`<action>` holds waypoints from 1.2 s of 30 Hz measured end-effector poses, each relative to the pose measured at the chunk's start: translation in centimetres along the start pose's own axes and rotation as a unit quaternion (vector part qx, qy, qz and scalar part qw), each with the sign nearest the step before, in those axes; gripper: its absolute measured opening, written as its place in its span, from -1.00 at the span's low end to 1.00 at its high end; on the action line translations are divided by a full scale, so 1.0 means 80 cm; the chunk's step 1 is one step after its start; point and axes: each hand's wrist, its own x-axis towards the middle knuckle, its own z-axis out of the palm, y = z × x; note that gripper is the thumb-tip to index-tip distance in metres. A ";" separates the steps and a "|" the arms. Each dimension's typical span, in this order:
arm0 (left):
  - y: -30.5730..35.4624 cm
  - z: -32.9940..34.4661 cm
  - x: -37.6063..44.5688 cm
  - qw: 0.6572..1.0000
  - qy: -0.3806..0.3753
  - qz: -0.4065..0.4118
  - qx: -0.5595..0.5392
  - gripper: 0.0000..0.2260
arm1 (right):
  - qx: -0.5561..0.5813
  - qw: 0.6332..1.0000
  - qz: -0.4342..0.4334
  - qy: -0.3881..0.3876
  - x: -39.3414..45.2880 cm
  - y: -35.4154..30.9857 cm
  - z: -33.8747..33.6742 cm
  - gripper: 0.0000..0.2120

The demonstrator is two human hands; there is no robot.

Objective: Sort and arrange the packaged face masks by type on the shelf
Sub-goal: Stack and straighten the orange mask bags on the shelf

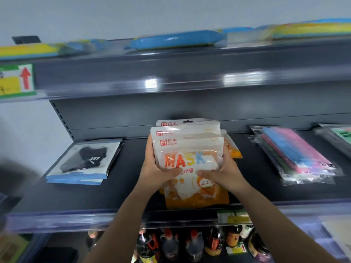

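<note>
A stack of white and orange MASK packs (190, 149) sits in the middle of the dark shelf (123, 186). My left hand (154, 168) grips its left side and my right hand (222, 171) grips its right side, thumbs on the top pack. One more orange pack (234, 149) peeks out behind the stack on the right. A pile of black-mask packs with blue edges (83, 162) lies at the left. Packs of coloured masks in clear wrap (296, 156) lie at the right.
A green-labelled pack (340, 135) lies at the far right. The upper shelf holds blue and yellow packs (176, 39). Dark bottles (171, 243) stand on the shelf below. Price tags (233, 217) hang on the shelf's front rail.
</note>
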 end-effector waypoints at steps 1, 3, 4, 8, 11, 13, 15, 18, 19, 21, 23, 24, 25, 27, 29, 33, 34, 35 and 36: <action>-0.001 0.002 -0.002 1.000 0.010 0.002 0.006 -0.15 | 0.002 1.000 -0.008 0.008 -0.002 0.000 0.003 -0.25; 0.001 0.005 -0.004 0.999 0.033 0.023 0.013 -0.16 | -0.006 0.999 -0.025 0.032 0.000 0.001 0.007 -0.30; 0.003 0.005 -0.003 0.998 0.043 0.040 0.014 -0.17 | -0.010 0.998 -0.038 0.045 0.002 -0.002 0.008 -0.32; 0.009 -0.001 0.000 0.997 0.023 0.074 0.027 -0.11 | -0.013 0.996 -0.069 0.064 0.012 -0.011 0.010 -0.32; -0.003 -0.006 -0.007 0.999 0.004 0.030 0.038 -0.07 | -0.033 0.998 -0.039 0.033 0.003 -0.001 0.007 -0.30; -0.007 -0.005 -0.015 0.999 -0.002 0.001 0.045 -0.09 | -0.050 0.999 -0.001 0.017 -0.004 0.009 0.005 -0.25; -0.008 -0.001 -0.017 0.999 0.001 -0.008 0.048 -0.19 | -0.042 0.999 0.023 0.015 -0.007 0.015 0.006 -0.24; -0.008 0.000 -0.018 0.998 0.018 0.002 0.066 -0.32 | -0.046 0.998 0.013 0.035 -0.007 0.017 0.008 -0.25; -0.007 -0.001 -0.018 0.997 0.022 0.009 0.067 -0.35 | -0.044 0.998 0.004 0.040 -0.006 0.018 0.009 -0.25; -0.003 -0.007 -0.019 0.998 0.018 0.016 0.061 -0.34 | -0.040 0.998 -0.004 0.043 -0.006 0.017 0.011 -0.26; -0.003 -0.013 -0.020 0.998 0.005 0.007 0.054 -0.32 | -0.037 0.999 0.009 0.031 -0.008 0.016 0.014 -0.24; -0.005 -0.015 -0.021 0.999 0.000 -0.002 0.047 -0.30 | -0.036 0.999 0.017 0.022 -0.010 0.017 0.015 -0.24; -0.008 -0.017 -0.021 0.999 0.000 -0.010 0.039 -0.26 | -0.034 0.999 0.024 0.018 -0.011 0.018 0.015 -0.23; -0.014 -0.018 -0.021 0.999 0.005 -0.022 0.030 -0.19 | -0.041 0.998 0.034 0.027 -0.010 0.021 0.016 -0.23; -0.015 -0.015 -0.019 0.999 0.001 -0.031 0.028 -0.19 | -0.064 0.997 0.037 0.033 -0.008 0.023 0.018 -0.21; -0.012 -0.015 -0.015 0.999 0.005 -0.024 0.026 -0.32 | -0.062 0.996 0.033 0.045 -0.004 0.021 0.022 -0.29; -0.011 -0.017 -0.014 1.000 0.005 -0.016 0.021 -0.35 | -0.061 0.997 0.027 0.049 -0.004 0.018 0.023 -0.34; -0.010 -0.019 -0.013 1.000 0.004 -0.007 0.016 -0.35 | -0.054 0.997 0.020 0.047 -0.005 0.015 0.024 -0.37; -0.009 -0.021 -0.012 1.000 0.002 0.000 0.012 -0.33 | -0.043 0.998 0.012 0.046 -0.005 0.013 0.025 -0.38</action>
